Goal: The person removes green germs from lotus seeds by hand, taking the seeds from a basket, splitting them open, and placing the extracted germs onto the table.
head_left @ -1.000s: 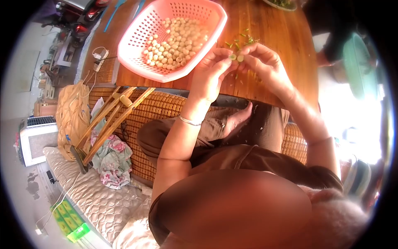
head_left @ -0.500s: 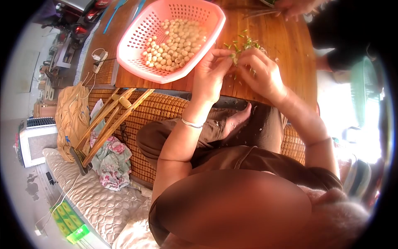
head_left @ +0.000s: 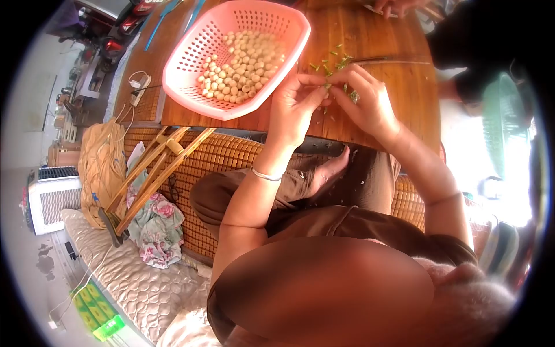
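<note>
My left hand [head_left: 295,110] is closed in a pinch, with thumb and forefinger meeting above the table. Opposite it, my right hand [head_left: 365,103] pinches at the same spot, its fingertips close to the left ones. Between them is a small pale-green piece [head_left: 328,86], apparently part of a lotus seed; my fingers mostly cover it. Short green sprouts [head_left: 340,62] lie scattered just beyond my fingertips. Left of my hands stands a pink perforated basket [head_left: 193,103] holding many peeled, cream-coloured lotus seeds [head_left: 245,66].
The wooden table [head_left: 399,92] ends just in front of my crossed legs. Another person's hand [head_left: 396,6] is at the far edge. Wooden crutches [head_left: 167,170] lean at left beside floral cloth [head_left: 162,220]. A power strip [head_left: 140,89] sits left of the basket.
My hands stay pinched together, dipping slightly, and the piece between them shows less. The other person's hand has drawn back toward the far edge.
</note>
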A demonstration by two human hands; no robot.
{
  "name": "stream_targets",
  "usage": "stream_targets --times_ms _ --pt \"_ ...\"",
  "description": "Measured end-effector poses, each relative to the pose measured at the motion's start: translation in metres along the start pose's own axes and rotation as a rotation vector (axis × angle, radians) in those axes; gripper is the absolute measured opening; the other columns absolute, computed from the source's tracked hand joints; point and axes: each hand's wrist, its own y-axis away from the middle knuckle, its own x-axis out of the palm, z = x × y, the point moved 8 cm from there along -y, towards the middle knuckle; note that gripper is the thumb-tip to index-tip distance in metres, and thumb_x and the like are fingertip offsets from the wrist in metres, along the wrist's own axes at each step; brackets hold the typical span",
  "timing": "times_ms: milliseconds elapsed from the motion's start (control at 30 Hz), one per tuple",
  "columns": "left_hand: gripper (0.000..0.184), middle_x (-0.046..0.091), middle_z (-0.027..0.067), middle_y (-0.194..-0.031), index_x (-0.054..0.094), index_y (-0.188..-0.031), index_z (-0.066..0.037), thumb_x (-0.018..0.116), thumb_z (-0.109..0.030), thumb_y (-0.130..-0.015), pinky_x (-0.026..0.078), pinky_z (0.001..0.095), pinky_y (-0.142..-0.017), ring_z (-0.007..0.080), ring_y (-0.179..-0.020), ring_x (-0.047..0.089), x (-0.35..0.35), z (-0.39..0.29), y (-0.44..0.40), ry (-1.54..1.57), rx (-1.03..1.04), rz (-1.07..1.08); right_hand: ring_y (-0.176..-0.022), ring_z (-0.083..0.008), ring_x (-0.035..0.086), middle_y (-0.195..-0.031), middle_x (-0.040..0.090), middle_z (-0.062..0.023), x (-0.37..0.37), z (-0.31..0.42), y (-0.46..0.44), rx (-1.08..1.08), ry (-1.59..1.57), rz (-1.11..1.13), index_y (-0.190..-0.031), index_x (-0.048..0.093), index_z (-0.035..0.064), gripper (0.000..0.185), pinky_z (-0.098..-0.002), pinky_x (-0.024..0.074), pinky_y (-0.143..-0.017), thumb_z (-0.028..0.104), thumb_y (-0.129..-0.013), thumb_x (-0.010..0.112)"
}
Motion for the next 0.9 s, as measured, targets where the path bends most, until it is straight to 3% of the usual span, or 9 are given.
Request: stream_targets --times_ms 900 --pt "0.01 0.069 0.0092 -0.098 0.062 -0.099 0.0 0.067 0.0 -0.09 0.056 0.0254 -0.075 0.0124 -0.081 0.067 -0.005 -0.001 0.009 -0.16 0.039 -0.091 -0.08 -0.0274 0.066 -0.085 0.064 -0.0121 0.009 -0.016 0.007 0.216 -0.187 0.112 -0.092 0.059 0.0011 0.011 -0.0354 0.0519 -0.072 0.002 -0.083 0.066"
